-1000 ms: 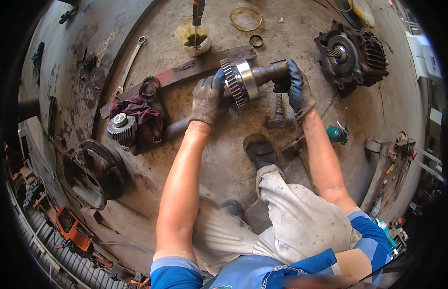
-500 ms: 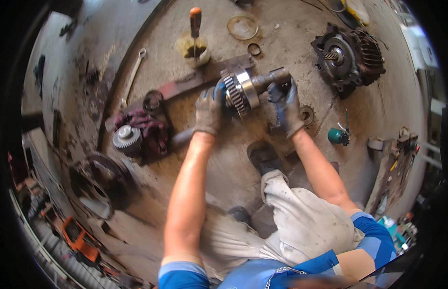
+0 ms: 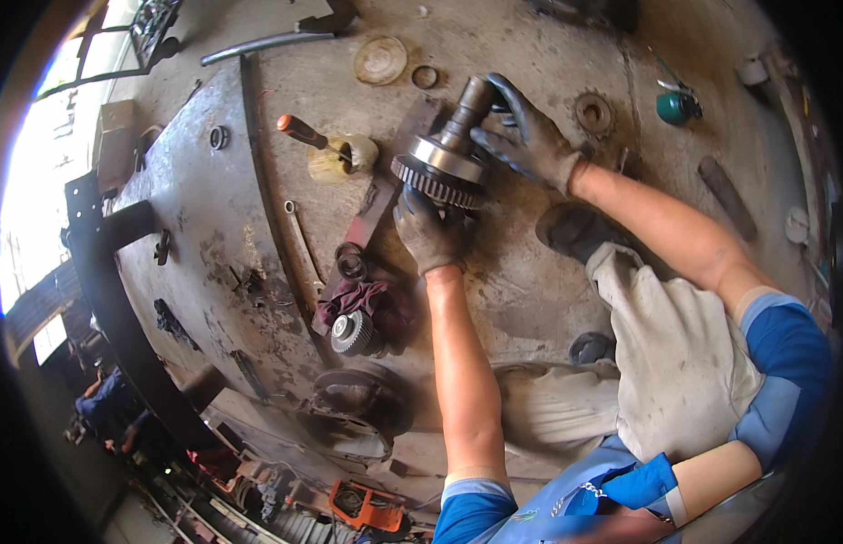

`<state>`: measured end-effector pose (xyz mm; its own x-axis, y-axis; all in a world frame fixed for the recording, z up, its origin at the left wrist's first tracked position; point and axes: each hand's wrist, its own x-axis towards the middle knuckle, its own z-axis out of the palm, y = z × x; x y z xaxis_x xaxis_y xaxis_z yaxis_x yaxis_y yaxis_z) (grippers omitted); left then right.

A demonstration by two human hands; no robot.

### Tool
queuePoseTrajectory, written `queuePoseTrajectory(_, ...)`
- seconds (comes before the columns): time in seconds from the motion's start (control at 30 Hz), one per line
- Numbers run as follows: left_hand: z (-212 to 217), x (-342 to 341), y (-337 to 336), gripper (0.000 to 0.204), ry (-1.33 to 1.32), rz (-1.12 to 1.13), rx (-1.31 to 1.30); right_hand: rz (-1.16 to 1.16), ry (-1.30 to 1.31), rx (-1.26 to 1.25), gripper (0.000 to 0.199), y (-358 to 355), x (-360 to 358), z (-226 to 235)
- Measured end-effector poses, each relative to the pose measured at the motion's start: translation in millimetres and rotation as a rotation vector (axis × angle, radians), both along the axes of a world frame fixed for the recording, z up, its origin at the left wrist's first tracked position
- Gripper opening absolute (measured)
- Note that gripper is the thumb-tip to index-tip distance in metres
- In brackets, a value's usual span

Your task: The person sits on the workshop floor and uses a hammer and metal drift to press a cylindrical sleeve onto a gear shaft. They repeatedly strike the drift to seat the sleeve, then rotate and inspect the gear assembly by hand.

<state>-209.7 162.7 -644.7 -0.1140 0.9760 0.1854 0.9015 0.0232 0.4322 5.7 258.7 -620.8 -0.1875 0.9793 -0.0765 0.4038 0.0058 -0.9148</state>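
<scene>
A steel gear shaft [image 3: 457,136] with a toothed gear [image 3: 437,188] and a shiny bearing ring [image 3: 447,160] is held up at a tilt, its bare end pointing away. My left hand [image 3: 430,231], in a dirty work glove, is closed around the near end below the gear; part of its grip is hidden. Beside the bare end is my gloved right hand [image 3: 541,140], its fingers spread. Its index finger reaches the shaft's tip and its thumb lies close to the side. Beneath the shaft, a reddish metal bar [image 3: 371,218] lies on the floor.
To the left stand a tub of grease [image 3: 356,159] with an orange-handled screwdriver [image 3: 302,132] and a combination wrench [image 3: 303,243]. A small gear [image 3: 351,334] rests by a plaid rag [image 3: 371,304]. A toothed sprocket [image 3: 594,114] and a green container [image 3: 677,108] lie right.
My view has turned. The shaft has tipped from nearly sideways to more upright, gear end toward me. My right hand's fingers have spread from around its end.
</scene>
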Motion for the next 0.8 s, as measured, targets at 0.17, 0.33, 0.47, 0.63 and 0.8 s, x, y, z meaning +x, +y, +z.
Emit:
queuePoseTrajectory(0.17,8,4,3,0.067,0.02,0.027,-0.049,-0.003,0.085,-0.143,0.089,5,4,3)
queuePoseTrajectory(0.33,11,5,6,0.066,-0.003,0.014,-0.081,-0.015,0.091,-0.165,0.084,9,2,4)
queuePoseTrajectory(0.47,14,7,6,0.062,0.012,0.022,-0.06,0.008,0.123,-0.242,0.084,11,3,3)
queuePoseTrajectory(0.63,15,8,4,0.061,-0.002,0.027,-0.052,-0.003,0.175,-0.299,0.084,15,5,-3)
queuePoseTrajectory(0.8,10,4,3,0.061,-0.019,0.023,-0.032,-0.095,0.55,-0.455,0.07,27,-7,-18)
